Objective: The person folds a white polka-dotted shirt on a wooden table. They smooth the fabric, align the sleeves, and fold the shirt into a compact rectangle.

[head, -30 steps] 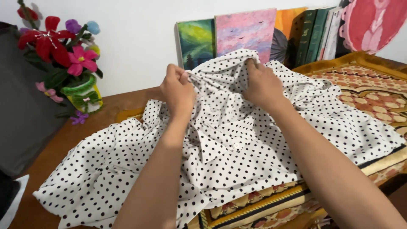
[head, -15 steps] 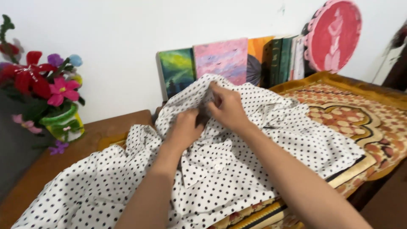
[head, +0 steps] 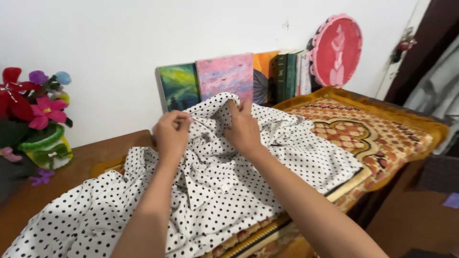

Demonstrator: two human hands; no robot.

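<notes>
A white shirt [head: 229,191] with black dots lies spread across the table [head: 81,160], the biggest thing here. Its long axis runs from the near left corner, where one loose end trails toward the table's edge, up toward the far right, where the other end lies flat over the patterned rug [head: 382,138]. The collar end points away, toward the wall, bunched up higher than the rest. A small white button [head: 223,184] shows near the middle of the shirt, facing up.

The rug, gold-edged with a red and cream pattern, lies under the shirt's right half and stretches farther right of it, hanging over the table's edge. The brown wooden table shows bare to the left of the shirt.

Behind the shirt, a row of small paintings [head: 224,76] and books [head: 289,74] leans against the wall, and a round pink plaque [head: 337,50] stands to the right of them. Far left of the shirt, a green and yellow pot [head: 45,150] holds a bunch of craft flowers [head: 36,98], red, pink and purple; a loose purple flower [head: 42,177] lies just beside the pot.

The right hand [head: 244,129] is closed on the raised collar end of the shirt, fingers pinching a fold at the top. The left hand [head: 171,134] is just beside it, to the left, fingers curled together and clamped on another fold of the same bunched cloth. A taut ridge of fabric runs between the two hands.
</notes>
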